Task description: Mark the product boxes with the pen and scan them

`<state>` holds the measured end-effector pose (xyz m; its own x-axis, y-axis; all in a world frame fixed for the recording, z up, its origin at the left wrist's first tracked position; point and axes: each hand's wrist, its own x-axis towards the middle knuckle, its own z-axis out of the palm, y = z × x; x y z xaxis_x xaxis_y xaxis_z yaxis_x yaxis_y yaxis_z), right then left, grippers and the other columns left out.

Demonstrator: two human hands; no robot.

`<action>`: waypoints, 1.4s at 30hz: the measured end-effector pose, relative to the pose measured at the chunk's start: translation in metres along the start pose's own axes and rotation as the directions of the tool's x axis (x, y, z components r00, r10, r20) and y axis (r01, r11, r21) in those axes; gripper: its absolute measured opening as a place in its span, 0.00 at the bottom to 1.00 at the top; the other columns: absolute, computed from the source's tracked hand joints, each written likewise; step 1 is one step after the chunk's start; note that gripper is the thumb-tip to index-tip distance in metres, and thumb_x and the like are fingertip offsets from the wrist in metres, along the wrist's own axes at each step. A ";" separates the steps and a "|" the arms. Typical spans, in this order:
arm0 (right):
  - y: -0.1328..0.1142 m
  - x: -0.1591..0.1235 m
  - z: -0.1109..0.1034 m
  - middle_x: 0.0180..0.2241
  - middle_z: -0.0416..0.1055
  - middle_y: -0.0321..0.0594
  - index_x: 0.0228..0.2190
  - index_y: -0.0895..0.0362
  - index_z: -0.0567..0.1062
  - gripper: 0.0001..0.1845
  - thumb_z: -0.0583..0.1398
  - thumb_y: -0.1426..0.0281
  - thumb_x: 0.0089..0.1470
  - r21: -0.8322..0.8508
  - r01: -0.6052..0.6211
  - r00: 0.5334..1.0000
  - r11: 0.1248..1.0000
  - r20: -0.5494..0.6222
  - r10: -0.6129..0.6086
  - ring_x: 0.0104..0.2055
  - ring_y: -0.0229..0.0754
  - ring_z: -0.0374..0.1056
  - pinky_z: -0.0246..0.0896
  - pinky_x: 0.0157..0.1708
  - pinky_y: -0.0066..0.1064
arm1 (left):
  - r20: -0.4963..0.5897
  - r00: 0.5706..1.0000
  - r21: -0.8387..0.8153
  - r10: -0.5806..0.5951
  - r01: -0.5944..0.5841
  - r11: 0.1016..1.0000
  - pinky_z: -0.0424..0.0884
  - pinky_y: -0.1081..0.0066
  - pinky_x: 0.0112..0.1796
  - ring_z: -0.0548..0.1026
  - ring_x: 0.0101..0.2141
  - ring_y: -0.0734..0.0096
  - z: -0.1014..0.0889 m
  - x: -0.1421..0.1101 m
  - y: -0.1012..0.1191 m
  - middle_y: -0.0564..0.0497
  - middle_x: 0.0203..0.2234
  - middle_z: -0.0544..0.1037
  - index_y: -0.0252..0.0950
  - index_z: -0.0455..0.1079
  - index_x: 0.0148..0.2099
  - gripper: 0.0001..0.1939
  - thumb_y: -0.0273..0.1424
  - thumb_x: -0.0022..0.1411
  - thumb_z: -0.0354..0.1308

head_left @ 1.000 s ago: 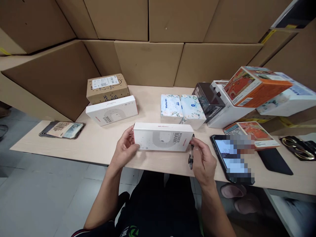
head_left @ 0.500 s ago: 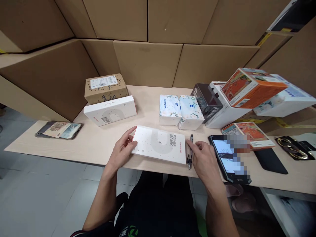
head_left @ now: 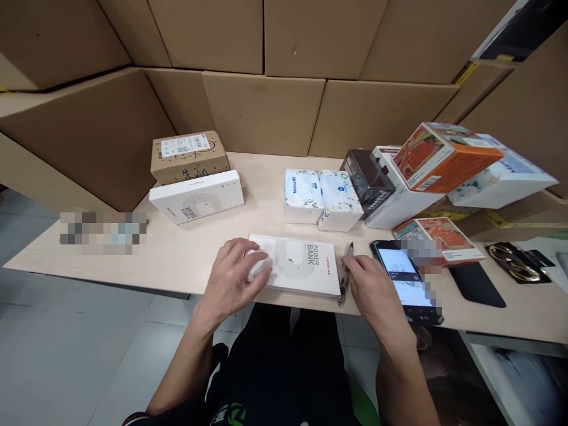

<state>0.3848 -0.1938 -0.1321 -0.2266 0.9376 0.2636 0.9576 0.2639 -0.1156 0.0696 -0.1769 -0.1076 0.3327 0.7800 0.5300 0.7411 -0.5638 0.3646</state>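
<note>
A flat white power bank box [head_left: 302,269] lies near the front edge of the table. My left hand [head_left: 231,281] is over its left end, fingers bent and apart with the thumb spread over the lid. Beside the box's right end is a dark pen [head_left: 345,278], slightly tilted. The fingertips of my right hand [head_left: 370,284] are closed on the pen's upper half; the other fingers are curled under and partly hidden. Just right of that hand lies a phone [head_left: 402,275] with a lit screen.
A second power bank box [head_left: 199,198] stands before a brown carton [head_left: 190,157] at the back left. Two tissue packs [head_left: 304,195] sit mid-table. Stacked boxes, including an orange one [head_left: 448,157], fill the right. Large cardboard boxes [head_left: 261,112] wall the back. Pixelated items [head_left: 104,228] lie left.
My left hand has shifted from gripping the box's left edge to over its top. The box sits a little lower. My right fingers have closed on the pen, and its upper end leans right.
</note>
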 end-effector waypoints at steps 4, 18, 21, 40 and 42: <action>0.005 -0.005 -0.004 0.36 0.74 0.44 0.42 0.56 0.72 0.08 0.56 0.68 0.63 0.264 -0.194 0.925 0.945 -0.272 0.266 0.38 0.46 0.70 0.66 0.38 0.38 | 0.167 0.984 0.066 0.066 -0.078 0.995 0.69 0.46 0.57 0.63 0.63 0.43 0.010 0.000 0.007 0.44 0.58 0.74 0.40 0.74 0.57 0.24 0.48 0.65 0.61; -0.069 0.043 0.006 0.29 0.77 0.37 0.38 0.54 0.75 0.16 0.57 0.55 0.64 0.853 -0.164 0.927 0.496 -0.039 0.372 0.31 0.39 0.74 0.70 0.34 0.32 | 0.141 0.988 0.212 0.066 -0.095 0.973 0.63 0.43 0.61 0.68 0.59 0.41 0.043 0.001 0.052 0.41 0.56 0.74 0.39 0.71 0.59 0.31 0.56 0.65 0.55; -0.065 0.042 0.009 0.28 0.77 0.37 0.36 0.54 0.74 0.17 0.56 0.54 0.64 0.800 -0.188 0.922 0.570 -0.058 0.384 0.29 0.40 0.73 0.69 0.33 0.32 | 0.132 0.989 0.206 0.065 -0.091 0.974 0.62 0.43 0.61 0.68 0.59 0.41 0.043 0.001 0.050 0.41 0.56 0.74 0.40 0.71 0.58 0.30 0.55 0.65 0.55; -0.067 0.044 0.006 0.31 0.76 0.38 0.36 0.54 0.72 0.17 0.53 0.56 0.66 0.733 -0.162 0.954 0.661 -0.054 0.295 0.34 0.41 0.75 0.69 0.36 0.32 | 0.107 0.991 0.207 0.082 -0.103 0.973 0.64 0.44 0.60 0.69 0.57 0.42 0.044 0.001 0.050 0.41 0.55 0.75 0.40 0.72 0.57 0.30 0.55 0.64 0.56; -0.067 0.044 0.006 0.32 0.76 0.38 0.36 0.54 0.73 0.17 0.53 0.56 0.66 0.739 -0.158 0.956 0.655 -0.050 0.288 0.33 0.40 0.75 0.69 0.36 0.32 | 0.105 0.991 0.209 0.083 -0.104 0.972 0.64 0.44 0.60 0.70 0.57 0.42 0.044 0.001 0.049 0.41 0.55 0.75 0.40 0.72 0.57 0.30 0.55 0.64 0.56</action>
<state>0.3097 -0.1686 -0.1182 0.0680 0.9613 0.2671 0.5316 0.1917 -0.8250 0.1323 -0.1918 -0.1225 0.4525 0.7544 0.4755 0.8081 -0.5724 0.1391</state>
